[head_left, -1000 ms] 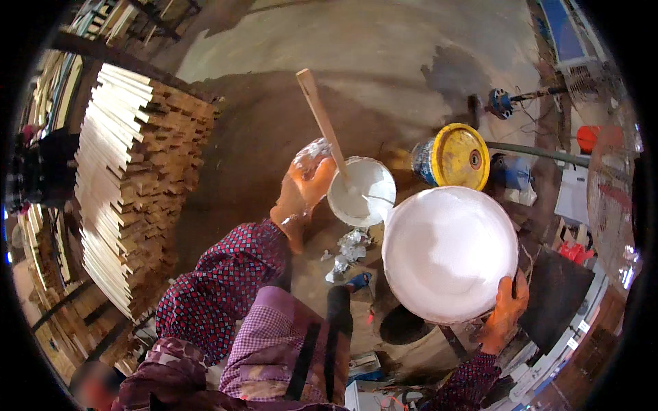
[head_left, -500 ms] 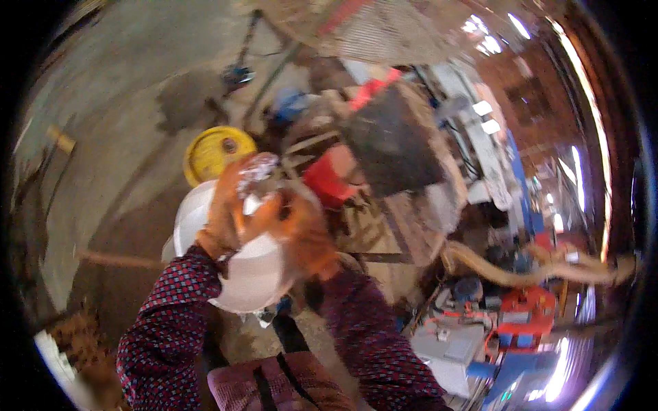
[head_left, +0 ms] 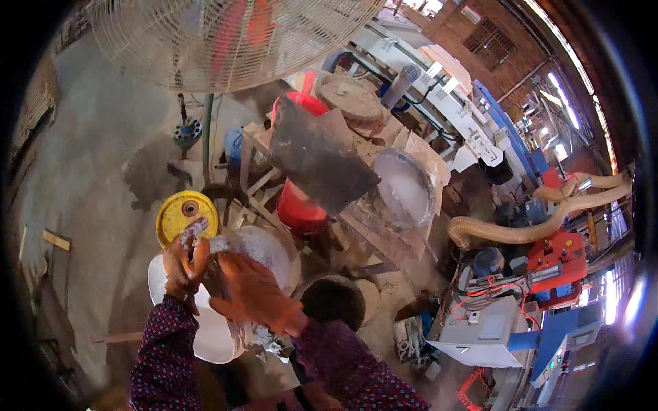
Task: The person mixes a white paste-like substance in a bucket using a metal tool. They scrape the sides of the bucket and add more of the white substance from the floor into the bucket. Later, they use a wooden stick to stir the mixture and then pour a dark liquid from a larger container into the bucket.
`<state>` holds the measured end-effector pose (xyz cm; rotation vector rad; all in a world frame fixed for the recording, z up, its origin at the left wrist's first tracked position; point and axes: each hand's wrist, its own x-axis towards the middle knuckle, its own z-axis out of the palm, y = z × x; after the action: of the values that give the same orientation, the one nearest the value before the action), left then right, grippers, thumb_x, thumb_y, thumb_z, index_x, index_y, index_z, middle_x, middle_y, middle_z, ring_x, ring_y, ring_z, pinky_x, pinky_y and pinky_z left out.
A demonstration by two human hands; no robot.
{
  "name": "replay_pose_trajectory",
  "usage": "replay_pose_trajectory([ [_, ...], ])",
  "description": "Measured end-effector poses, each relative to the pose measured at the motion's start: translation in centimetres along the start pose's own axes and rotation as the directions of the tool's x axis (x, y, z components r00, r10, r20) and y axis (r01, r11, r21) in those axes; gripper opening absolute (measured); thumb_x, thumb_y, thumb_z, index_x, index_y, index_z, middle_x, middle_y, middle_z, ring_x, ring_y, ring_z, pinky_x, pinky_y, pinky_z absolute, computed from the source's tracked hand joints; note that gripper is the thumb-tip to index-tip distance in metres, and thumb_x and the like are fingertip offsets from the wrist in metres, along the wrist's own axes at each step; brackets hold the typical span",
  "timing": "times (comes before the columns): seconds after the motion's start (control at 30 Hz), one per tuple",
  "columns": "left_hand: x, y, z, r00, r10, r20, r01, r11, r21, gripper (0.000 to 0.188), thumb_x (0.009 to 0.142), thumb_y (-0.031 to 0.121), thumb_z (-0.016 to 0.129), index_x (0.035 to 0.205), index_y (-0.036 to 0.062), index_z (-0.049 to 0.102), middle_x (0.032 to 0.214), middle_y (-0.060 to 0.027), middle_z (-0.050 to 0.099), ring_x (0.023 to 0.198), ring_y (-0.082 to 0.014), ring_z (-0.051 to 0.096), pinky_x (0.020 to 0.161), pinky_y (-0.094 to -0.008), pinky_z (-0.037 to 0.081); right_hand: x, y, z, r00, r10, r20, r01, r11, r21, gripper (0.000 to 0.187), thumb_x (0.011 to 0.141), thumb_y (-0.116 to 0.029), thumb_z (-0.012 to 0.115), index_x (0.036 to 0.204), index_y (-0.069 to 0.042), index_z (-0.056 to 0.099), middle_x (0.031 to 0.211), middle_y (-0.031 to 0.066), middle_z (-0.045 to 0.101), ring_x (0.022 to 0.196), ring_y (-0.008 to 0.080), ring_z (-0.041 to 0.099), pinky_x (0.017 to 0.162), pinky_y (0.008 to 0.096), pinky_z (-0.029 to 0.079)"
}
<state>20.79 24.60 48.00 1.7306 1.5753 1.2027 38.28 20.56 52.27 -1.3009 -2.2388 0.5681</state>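
Note:
My left hand point(head_left: 184, 267) is raised over a white bucket point(head_left: 216, 335), its fingers curled in. A whitish, crumpled-looking piece point(head_left: 197, 228) shows at its top, too unclear to name. Close beside it, my right hand point(head_left: 253, 291) reaches leftward with the back of the hand up and the fingers stretched out. Its fingertips come near the left hand; whether they touch is unclear. Behind the right hand stands a second tub point(head_left: 264, 250) with whitish stuff inside. A round yellow lid-like disc point(head_left: 179, 218) lies just beyond my left hand.
A big fan cage point(head_left: 233, 48) spans the top. Right of the hands are a dark board point(head_left: 319, 154), a red bucket point(head_left: 300, 209), a pan of pale material point(head_left: 404, 188) and a dark-mouthed bucket point(head_left: 334, 301). Farther right are a hose point(head_left: 514, 229) and a grey machine cabinet point(head_left: 483, 335).
The view has swung, bringing the fan cage in at the top. My hands, close together over the white bucket before, are now farther left in view, with the right fingers stretched out.

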Motion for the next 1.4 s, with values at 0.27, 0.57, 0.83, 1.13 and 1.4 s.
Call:
replay_pose_trajectory([
  [0.27,0.1,-0.6,-0.2,0.99,0.133,-0.052,-0.131,0.99,0.054,0.031,0.085,0.018,0.053,0.109,0.0029,0.067,0.101,-0.018,0.068,0.094,-0.0317,0.066,0.083,-0.0384,0.05,-8.7,6.4,-14.2,0.946,0.322,0.04,-0.319,0.904,0.286,0.045,0.085,-0.022,0.068,0.124,-0.001,0.057,0.113,0.0143,0.066,0.105,0.0223,0.063,0.089,0.0323,0.048],
  [0.57,-2.2,-9.6,-1.4,0.997,-0.059,0.043,0.064,0.99,-0.125,0.038,0.098,0.02,0.042,0.127,0.0007,0.055,0.12,-0.0096,0.061,0.103,-0.0229,0.061,0.09,-0.0326,0.048,-16.9,11.4,-14.3,0.743,0.669,-0.003,-0.596,0.664,0.451,0.037,0.089,-0.018,0.064,0.121,0.001,0.058,0.103,0.0124,0.068,0.096,0.0189,0.064,0.086,0.0306,0.049],
  [0.83,-1.1,-15.0,-2.3,0.992,-0.069,0.107,0.113,0.861,-0.496,0.036,0.099,0.021,0.046,0.128,0.0003,0.05,0.114,-0.0073,0.06,0.1,-0.0165,0.06,0.09,-0.0291,0.049,-37.9,11.9,2.9,0.774,0.239,0.587,-0.202,0.971,-0.129,0.037,0.089,-0.018,0.053,0.124,-0.007,0.057,0.121,0.0107,0.061,0.113,0.0209,0.057,0.098,0.0349,0.043],
  [1.13,-2.5,-6.3,-1.4,0.975,-0.14,0.173,0.215,0.799,-0.562,0.04,0.101,0.023,0.043,0.129,-0.0049,0.05,0.122,-0.0141,0.058,0.108,-0.0224,0.058,0.095,-0.0337,0.046,-40.2,9.2,4.3,0.806,0.303,0.509,-0.368,0.929,0.03,0.018,0.087,-0.016,0.052,0.101,-0.009,0.059,0.104,0.0087,0.062,0.091,0.0286,0.061,0.078,0.0395,0.05],
  [1.4,-2.0,-10.9,-5.1,0.985,0.123,0.124,-0.084,0.958,-0.275,0.046,0.102,0.025,0.036,0.131,-0.009,0.047,0.13,-0.0197,0.054,0.118,-0.0301,0.053,0.103,-0.0409,0.039,-38.8,10.9,5.9,0.835,0.186,0.518,-0.082,0.973,-0.217,0.016,0.084,-0.018,0.057,0.098,-0.011,0.06,0.109,0.0101,0.06,0.093,0.0287,0.061,0.077,0.0428,0.053],
])
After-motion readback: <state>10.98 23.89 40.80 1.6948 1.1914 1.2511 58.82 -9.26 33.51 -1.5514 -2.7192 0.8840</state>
